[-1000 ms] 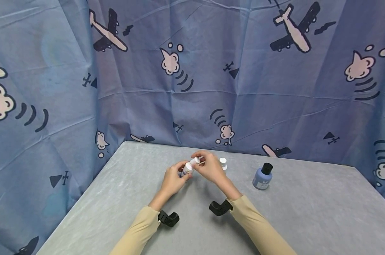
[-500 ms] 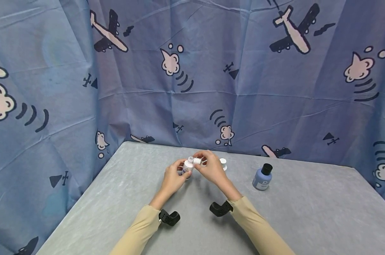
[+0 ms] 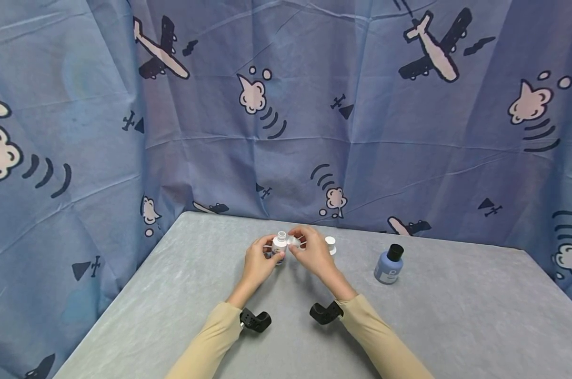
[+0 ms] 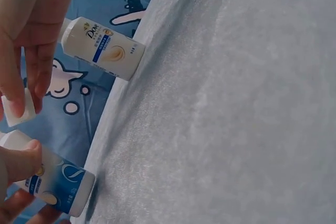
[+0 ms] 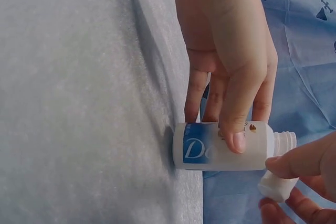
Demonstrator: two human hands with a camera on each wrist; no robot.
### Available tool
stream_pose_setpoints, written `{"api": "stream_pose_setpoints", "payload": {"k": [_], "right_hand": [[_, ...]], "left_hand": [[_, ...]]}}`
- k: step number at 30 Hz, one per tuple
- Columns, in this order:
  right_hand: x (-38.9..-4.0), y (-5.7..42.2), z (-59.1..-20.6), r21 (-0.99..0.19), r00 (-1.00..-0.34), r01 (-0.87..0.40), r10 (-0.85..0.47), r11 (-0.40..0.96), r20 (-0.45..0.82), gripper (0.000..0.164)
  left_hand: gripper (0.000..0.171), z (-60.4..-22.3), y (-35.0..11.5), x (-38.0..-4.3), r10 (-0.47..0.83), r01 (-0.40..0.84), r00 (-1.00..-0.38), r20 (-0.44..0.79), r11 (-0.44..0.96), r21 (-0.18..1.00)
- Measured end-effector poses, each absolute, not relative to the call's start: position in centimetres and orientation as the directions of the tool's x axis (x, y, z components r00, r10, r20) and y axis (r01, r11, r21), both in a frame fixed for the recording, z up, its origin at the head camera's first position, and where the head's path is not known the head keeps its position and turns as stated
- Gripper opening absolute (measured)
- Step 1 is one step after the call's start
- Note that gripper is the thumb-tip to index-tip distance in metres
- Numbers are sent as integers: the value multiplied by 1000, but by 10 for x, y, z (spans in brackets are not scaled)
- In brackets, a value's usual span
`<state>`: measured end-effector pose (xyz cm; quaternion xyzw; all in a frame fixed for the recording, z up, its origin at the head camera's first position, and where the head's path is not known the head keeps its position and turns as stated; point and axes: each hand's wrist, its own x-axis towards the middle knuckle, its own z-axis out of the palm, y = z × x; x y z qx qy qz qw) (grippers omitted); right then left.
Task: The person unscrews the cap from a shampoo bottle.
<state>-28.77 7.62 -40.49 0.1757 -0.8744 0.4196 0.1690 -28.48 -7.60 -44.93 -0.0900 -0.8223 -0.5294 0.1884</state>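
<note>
A small white lotion bottle (image 3: 279,244) with a blue label is gripped by my left hand (image 3: 259,265), thumb across its front. Its threaded neck (image 5: 285,142) is uncovered and its mouth points up. Close beside that neck, my right hand (image 3: 313,255) pinches the white cap (image 5: 277,185) between thumb and fingers. In the left wrist view the cap (image 4: 20,109) is apart from the held bottle (image 4: 58,179), whose base is right at the table surface. Behind my right hand stands a second white bottle (image 4: 107,48) with its cap on; the hand partly hides it in the head view.
To the right stands a blue bottle (image 3: 389,266) with a black cap. A pale grey cloth covers the table (image 3: 456,305). A blue curtain (image 3: 286,121) printed with planes and clouds hangs along the table's far edge.
The cap has come off the neck of the held bottle and moved to its right in my right hand. The bottle has gone from tilted to upright in my left hand.
</note>
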Motion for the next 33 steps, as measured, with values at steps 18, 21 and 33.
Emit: {"api": "stream_pose_setpoints", "payload": {"k": [18,21,33], "right_hand": [[-291,75,-415,-641,-886,-425,-148,639,440,26],[-291,74,-417,-639,-889,-419,-148,645,433,26],[-291,71,-424,-613,-892,-424,-188,667,412,26]], "left_hand": [[46,-453,-79,-287,-87,312,-924,372,390,866],[46,-453,-80,-286,-82,310,-926,370,397,864],[44,-452,-81,-282,-92,307,-923,374,413,858]]}}
